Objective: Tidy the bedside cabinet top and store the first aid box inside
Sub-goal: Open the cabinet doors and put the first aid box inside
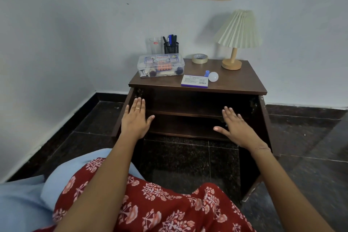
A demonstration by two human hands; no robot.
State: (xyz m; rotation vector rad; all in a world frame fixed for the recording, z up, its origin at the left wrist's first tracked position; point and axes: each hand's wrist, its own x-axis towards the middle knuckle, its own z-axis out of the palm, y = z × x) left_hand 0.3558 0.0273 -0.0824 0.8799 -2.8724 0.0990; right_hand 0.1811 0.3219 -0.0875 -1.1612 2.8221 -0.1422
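Observation:
A dark wooden bedside cabinet [235,83] stands against the wall with both doors swung open. Inside, a bare shelf [184,113] shows. The clear plastic first aid box [161,65] sits on the top's left rear. A white and purple medicine carton [195,81], a white bulb [213,76] and a small blue piece [207,73] lie near the front. My left hand [134,118], fingers straight, is at the left door [120,117]. My right hand [233,124] is spread flat in front of the open compartment, holding nothing.
At the back of the top are a clear glass [155,45], a black mesh pen holder [171,46] with several pens, a tape roll [199,58] and a pleated table lamp [237,37]. The right door [266,124] juts out. Dark tiled floor [188,158] lies in front.

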